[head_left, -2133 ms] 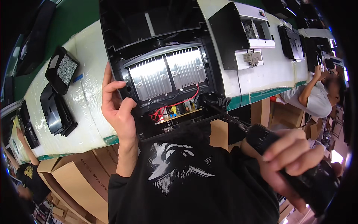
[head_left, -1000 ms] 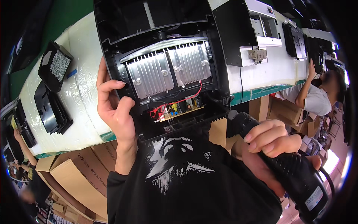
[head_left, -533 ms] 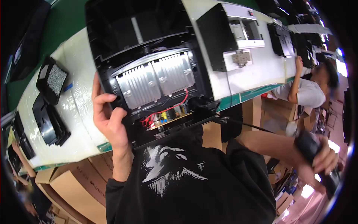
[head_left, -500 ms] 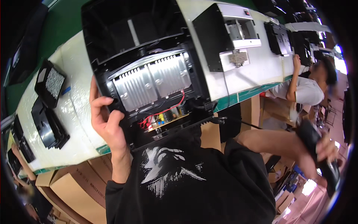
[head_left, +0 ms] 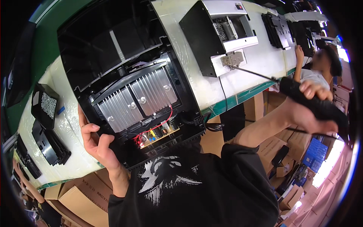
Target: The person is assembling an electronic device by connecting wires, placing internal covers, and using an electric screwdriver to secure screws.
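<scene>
My left hand (head_left: 99, 145) grips the left edge of a large black plastic housing (head_left: 81, 81), fingers curled against its side. Inside the housing lie two ribbed metal heat sinks (head_left: 138, 100) fixed with screws, and a small circuit board (head_left: 160, 136) with red and black wires. My right hand (head_left: 312, 104) is closed around a black electric screwdriver (head_left: 297, 90), held out to the right. Its long thin bit points left, and the tip meets the metal pickup block (head_left: 231, 59) of a screw feeder (head_left: 200, 41). Whether a screw sits on the tip is too small to tell.
On the white-covered bench (head_left: 72, 121) at left stand a black bin of screws (head_left: 46, 108) and black plastic parts (head_left: 49, 145). More black parts (head_left: 279, 32) lie beyond the feeder. A co-worker (head_left: 321, 73) is at far right. Cardboard boxes (head_left: 85, 195) stand below the bench edge.
My right hand has raised the screwdriver, bringing its bit up to the feeder's pickup block. My left hand still holds the housing, which sits further left in view.
</scene>
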`<state>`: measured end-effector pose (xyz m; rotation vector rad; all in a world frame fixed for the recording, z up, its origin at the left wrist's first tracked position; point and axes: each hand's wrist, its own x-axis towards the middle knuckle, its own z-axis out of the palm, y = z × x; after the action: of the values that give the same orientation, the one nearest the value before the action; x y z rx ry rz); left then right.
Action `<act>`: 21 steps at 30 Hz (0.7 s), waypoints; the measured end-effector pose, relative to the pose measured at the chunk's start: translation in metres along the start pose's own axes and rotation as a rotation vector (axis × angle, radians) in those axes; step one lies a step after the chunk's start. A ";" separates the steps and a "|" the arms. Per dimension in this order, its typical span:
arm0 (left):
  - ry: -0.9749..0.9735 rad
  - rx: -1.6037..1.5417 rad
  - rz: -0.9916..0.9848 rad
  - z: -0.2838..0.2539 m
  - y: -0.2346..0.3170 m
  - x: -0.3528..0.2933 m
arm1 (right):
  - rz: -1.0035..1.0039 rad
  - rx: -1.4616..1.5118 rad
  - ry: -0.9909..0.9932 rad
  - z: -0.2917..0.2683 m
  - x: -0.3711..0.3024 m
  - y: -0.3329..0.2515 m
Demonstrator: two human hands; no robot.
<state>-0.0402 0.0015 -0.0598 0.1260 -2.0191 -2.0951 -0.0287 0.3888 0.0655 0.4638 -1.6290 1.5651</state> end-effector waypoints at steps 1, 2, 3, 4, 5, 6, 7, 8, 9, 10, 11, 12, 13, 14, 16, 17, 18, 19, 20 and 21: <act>-0.009 0.004 -0.003 -0.001 0.000 -0.001 | 0.076 0.008 -0.174 -0.004 0.011 0.005; 0.026 -0.017 0.001 0.000 -0.001 -0.001 | 0.147 0.133 -0.019 0.007 0.017 0.013; 0.056 -0.047 0.003 0.002 -0.001 -0.001 | 0.115 -0.014 -0.159 0.002 0.031 0.022; 0.056 -0.043 0.006 0.002 -0.001 -0.003 | 0.227 0.103 0.029 0.017 0.037 0.032; 0.069 -0.047 0.018 0.002 -0.001 -0.003 | 0.243 -0.106 -0.107 0.013 0.051 0.041; 0.082 -0.048 0.032 0.001 -0.001 -0.002 | 0.300 -0.069 -0.020 0.016 0.065 0.049; 0.075 -0.088 0.040 0.004 0.000 -0.001 | 0.281 -0.181 0.037 0.026 0.071 0.059; 0.079 -0.121 0.052 0.005 -0.001 -0.002 | 0.280 -0.165 0.031 0.036 0.068 0.064; 0.095 -0.150 0.054 0.007 -0.001 -0.004 | 0.276 -0.237 0.020 0.044 0.065 0.065; 0.098 -0.139 0.068 0.010 0.001 -0.005 | 0.272 -0.309 0.008 0.052 0.062 0.066; 0.107 -0.142 0.066 0.012 0.000 -0.006 | 0.269 -0.371 -0.006 0.061 0.058 0.070; 0.117 -0.151 0.066 0.015 -0.001 -0.007 | 0.259 -0.437 -0.024 0.070 0.057 0.073; 0.109 -0.151 0.073 0.014 -0.004 -0.008 | 0.250 -0.505 -0.041 0.078 0.055 0.075; 0.108 -0.204 0.049 0.012 -0.004 -0.008 | 0.299 -0.412 0.027 0.070 0.049 0.077; 0.081 -0.214 0.016 0.015 -0.001 -0.008 | 0.313 -0.413 0.095 0.061 0.040 0.055; 0.067 -0.197 0.036 0.014 -0.002 -0.008 | 0.383 -0.385 0.078 0.048 0.041 0.035; 0.066 -0.207 0.030 0.014 -0.002 -0.007 | 0.461 -0.234 0.076 0.041 0.043 0.010; 0.060 -0.204 0.044 0.014 -0.001 -0.006 | 0.466 -0.165 -0.066 0.024 0.051 -0.013; 0.044 -0.205 0.052 0.014 -0.001 -0.006 | 0.362 0.111 -0.155 0.015 0.050 -0.030; 0.044 -0.207 0.043 0.013 -0.002 -0.008 | 0.321 0.092 -0.419 -0.032 0.079 -0.064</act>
<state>-0.0355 0.0160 -0.0617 0.0916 -1.7523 -2.2380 -0.0196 0.4294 0.1639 0.6362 -2.0318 1.8777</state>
